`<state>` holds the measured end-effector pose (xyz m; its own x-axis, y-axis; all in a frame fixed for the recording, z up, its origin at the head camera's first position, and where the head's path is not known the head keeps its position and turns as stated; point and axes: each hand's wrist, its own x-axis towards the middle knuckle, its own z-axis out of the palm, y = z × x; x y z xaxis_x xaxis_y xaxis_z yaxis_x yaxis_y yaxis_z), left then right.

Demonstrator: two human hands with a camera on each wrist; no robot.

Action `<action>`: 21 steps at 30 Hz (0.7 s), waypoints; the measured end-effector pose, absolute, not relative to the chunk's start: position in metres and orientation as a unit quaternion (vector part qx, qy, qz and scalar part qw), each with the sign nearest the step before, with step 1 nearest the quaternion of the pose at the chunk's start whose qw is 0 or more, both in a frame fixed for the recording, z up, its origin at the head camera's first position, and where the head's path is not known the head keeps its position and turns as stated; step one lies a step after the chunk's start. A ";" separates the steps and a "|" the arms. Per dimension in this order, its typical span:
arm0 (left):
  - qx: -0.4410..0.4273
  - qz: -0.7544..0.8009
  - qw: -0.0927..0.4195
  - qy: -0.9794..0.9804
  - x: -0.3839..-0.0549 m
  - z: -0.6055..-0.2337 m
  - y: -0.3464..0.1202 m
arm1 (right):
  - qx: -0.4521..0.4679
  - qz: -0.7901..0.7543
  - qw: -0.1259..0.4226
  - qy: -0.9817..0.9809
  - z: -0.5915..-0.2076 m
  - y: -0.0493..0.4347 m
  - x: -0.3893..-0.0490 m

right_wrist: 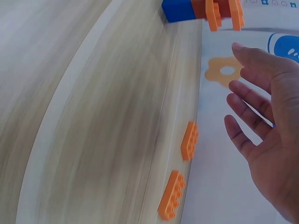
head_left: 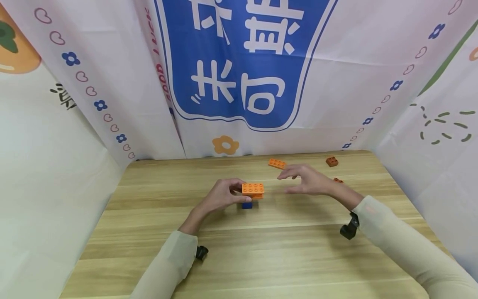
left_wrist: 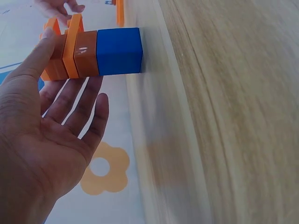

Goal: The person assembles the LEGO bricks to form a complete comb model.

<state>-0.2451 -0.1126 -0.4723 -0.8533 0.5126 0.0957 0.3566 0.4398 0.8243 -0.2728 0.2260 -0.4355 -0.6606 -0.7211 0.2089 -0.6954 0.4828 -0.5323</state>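
My left hand [head_left: 224,194] grips a stack of toy building bricks between thumb and fingers. The stack, clearest in the left wrist view, has a blue brick [left_wrist: 120,51] at its base, then a brown brick [left_wrist: 86,53], an orange plate [left_wrist: 71,46], another brown brick [left_wrist: 57,58] and a studded orange plate [head_left: 252,188] on top. To the right of the stack hovers my right hand [head_left: 308,180], thumb and fingers apart, holding nothing. Behind its fingertips lies a loose orange plate [head_left: 276,163] on the table.
On the wooden table [head_left: 239,257], a brown brick [head_left: 331,161] lies at the back right, with a small orange piece [head_left: 337,180] beyond my right wrist. A printed cloth [head_left: 239,143] hangs along the table's back edge, and pale sheets flank both sides.
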 end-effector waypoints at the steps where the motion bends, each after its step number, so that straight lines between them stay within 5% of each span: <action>1: 0.256 0.463 0.085 0.844 -0.245 -0.472 -0.112 | -0.410 -0.297 0.022 0.862 -0.436 0.229 -0.273; 21: 0.243 0.485 0.086 0.836 -0.243 -0.474 -0.112 | -0.368 -0.278 0.040 0.886 -0.436 0.292 -0.278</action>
<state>-0.2433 -0.1117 -0.4738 -0.8669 0.4898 0.0924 0.3232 0.4112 0.8523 -0.2780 0.2922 -0.4362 -0.7257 -0.6750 0.1330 -0.6301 0.5744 -0.5225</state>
